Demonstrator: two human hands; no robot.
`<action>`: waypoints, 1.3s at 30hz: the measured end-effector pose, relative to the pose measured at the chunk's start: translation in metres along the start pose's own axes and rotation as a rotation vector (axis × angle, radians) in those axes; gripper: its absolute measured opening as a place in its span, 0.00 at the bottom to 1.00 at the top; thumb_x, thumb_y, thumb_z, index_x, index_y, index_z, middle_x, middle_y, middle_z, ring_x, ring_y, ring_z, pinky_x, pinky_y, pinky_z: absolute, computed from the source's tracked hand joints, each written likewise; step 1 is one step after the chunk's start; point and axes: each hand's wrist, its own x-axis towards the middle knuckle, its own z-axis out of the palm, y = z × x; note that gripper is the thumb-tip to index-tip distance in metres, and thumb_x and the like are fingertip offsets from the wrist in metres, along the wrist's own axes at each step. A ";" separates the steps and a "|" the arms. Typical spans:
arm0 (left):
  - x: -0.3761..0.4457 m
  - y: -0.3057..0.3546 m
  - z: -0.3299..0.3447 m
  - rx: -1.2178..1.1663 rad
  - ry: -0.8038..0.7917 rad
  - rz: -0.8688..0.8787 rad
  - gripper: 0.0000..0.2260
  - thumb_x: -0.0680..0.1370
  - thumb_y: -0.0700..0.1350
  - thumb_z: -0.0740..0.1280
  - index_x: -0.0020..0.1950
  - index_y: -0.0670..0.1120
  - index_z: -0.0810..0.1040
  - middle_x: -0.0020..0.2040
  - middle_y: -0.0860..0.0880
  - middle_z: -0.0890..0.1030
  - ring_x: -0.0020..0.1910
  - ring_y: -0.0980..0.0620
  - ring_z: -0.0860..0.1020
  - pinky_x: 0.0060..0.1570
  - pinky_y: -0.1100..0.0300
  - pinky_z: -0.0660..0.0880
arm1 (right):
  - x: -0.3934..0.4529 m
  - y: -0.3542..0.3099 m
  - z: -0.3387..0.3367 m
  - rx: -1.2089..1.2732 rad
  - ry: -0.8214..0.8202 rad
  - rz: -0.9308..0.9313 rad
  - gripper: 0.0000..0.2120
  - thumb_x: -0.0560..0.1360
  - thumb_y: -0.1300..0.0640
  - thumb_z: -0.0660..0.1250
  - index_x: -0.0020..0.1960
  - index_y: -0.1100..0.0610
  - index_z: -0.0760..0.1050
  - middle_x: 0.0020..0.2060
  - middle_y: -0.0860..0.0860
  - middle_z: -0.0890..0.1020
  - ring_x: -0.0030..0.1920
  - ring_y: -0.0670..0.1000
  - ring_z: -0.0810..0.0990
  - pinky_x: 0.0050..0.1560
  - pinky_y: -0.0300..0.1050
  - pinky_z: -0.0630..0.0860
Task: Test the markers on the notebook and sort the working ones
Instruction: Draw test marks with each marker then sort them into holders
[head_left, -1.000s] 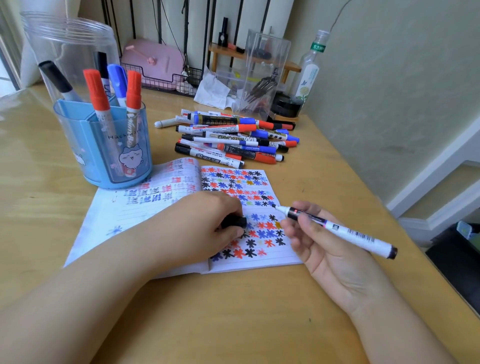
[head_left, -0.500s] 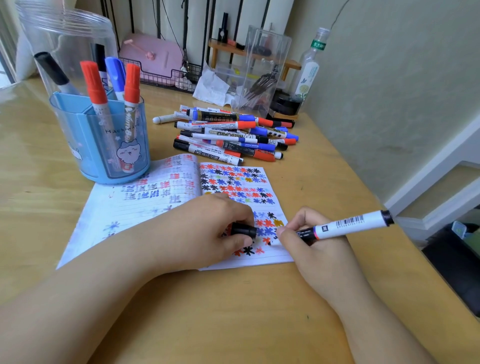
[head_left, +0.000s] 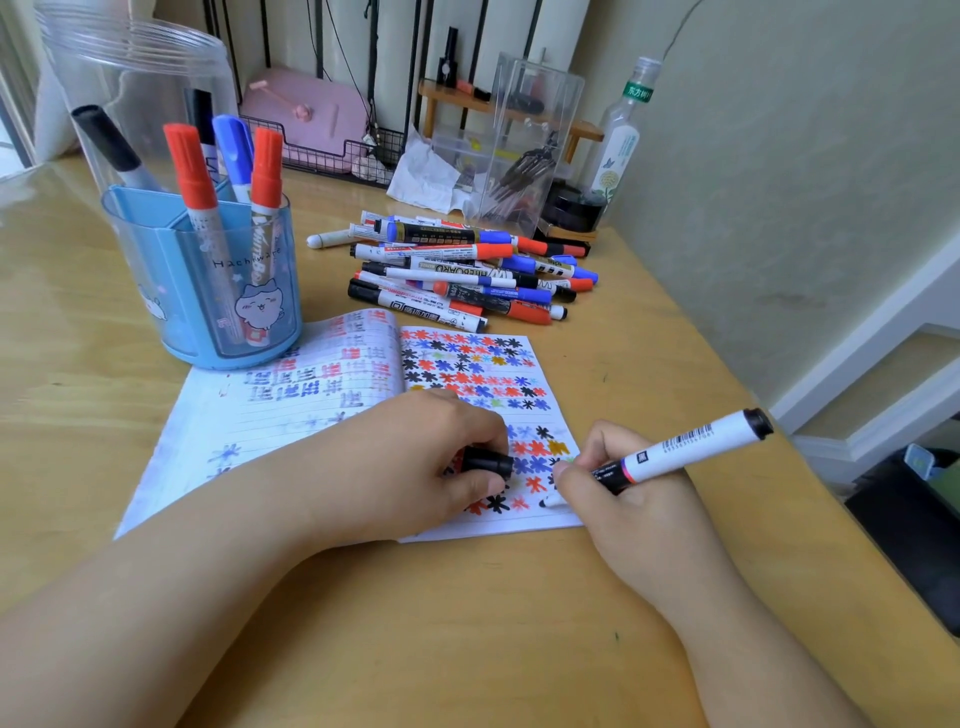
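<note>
A smooth white plastic marker (head_left: 680, 453) touches its tip to the lined paper notebook (head_left: 291, 415). The right hand (head_left: 623, 499) has its fingers clamped round the barrel; the left hand (head_left: 405, 467) rests on the page, fingers curled on a black cap (head_left: 485, 462).

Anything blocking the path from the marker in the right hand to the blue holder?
The left hand, gripping the cap, lies between the marker and the blue holder. Markers already stand in its front compartment.
</note>
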 end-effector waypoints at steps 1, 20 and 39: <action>0.000 0.000 0.000 -0.001 -0.001 -0.002 0.06 0.76 0.52 0.65 0.52 0.55 0.76 0.46 0.58 0.77 0.46 0.58 0.72 0.48 0.58 0.71 | 0.000 0.001 0.000 0.004 0.004 -0.003 0.16 0.72 0.65 0.67 0.31 0.56 0.63 0.25 0.51 0.66 0.24 0.44 0.59 0.24 0.34 0.57; 0.000 0.010 -0.001 -0.161 0.035 -0.014 0.07 0.78 0.53 0.60 0.53 0.54 0.74 0.42 0.53 0.79 0.41 0.55 0.75 0.43 0.58 0.72 | 0.002 0.003 -0.004 0.464 -0.037 0.027 0.10 0.63 0.47 0.72 0.33 0.49 0.73 0.23 0.48 0.71 0.26 0.44 0.67 0.28 0.33 0.65; -0.003 0.030 0.012 -0.057 0.103 0.186 0.13 0.77 0.57 0.49 0.46 0.49 0.66 0.38 0.51 0.74 0.36 0.53 0.70 0.36 0.57 0.67 | -0.001 -0.004 -0.005 0.716 0.074 0.106 0.08 0.68 0.55 0.60 0.32 0.53 0.64 0.16 0.52 0.64 0.17 0.46 0.56 0.21 0.34 0.54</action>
